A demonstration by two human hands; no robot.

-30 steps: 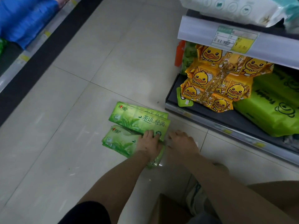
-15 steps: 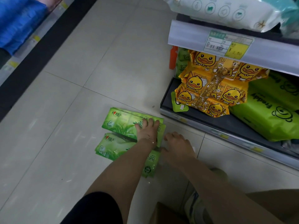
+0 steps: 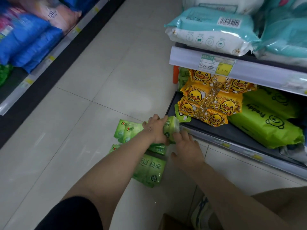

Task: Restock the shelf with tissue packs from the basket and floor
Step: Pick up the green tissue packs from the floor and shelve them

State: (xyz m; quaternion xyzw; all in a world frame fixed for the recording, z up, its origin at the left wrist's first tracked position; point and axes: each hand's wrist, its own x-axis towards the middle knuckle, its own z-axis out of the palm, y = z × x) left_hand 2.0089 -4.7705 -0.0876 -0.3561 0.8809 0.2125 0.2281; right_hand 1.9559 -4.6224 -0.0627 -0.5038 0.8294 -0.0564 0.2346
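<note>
- The held green tissue packs (image 3: 172, 128) sit just below the middle of the view. They run from 9 to 3 o'clock, with two heart logos showing at the 9 o'clock end. The 3 o'clock end reaches the front lip of the bottom shelf (image 3: 232, 135).
- The left hand (image 3: 156, 130) grips these packs across their middle, with fingers laid over the top and the thumb tucked at the near edge.
- The right hand (image 3: 187, 146) is at 5 o'clock of the packs. It is spread and loose, with its fingertips on the packs' near corner and the thumb splayed out, and it clasps nothing.
- Another green tissue pack (image 3: 149, 170) lies flat on the tiled floor (image 3: 99, 80) at 6 o'clock of the held ones, partly hidden by the left forearm.
- At 2 o'clock, the bottom shelf holds a stack of yellow duck-print packs (image 3: 214, 103). Lime-green Freddy packs (image 3: 265, 123) lie at their 3 o'clock side. A small green tag (image 3: 182, 116) stands at the shelf's front corner.
- Above, a price rail (image 3: 265, 75) carries a green-and-yellow price label (image 3: 216, 64).
- The shelf over the rail holds teal-and-white soft packs (image 3: 212, 30).
- Across the aisle at 10 o'clock, the opposite shelf (image 3: 15, 97) holds blue packs (image 3: 28, 42) and a pink pack (image 3: 54, 14), which are blurred.
- At 6 o'clock of the view are a black sleeve (image 3: 71, 213), a shoe (image 3: 201, 213) and a brown cardboard corner (image 3: 167, 221) whose contents cannot be told.
</note>
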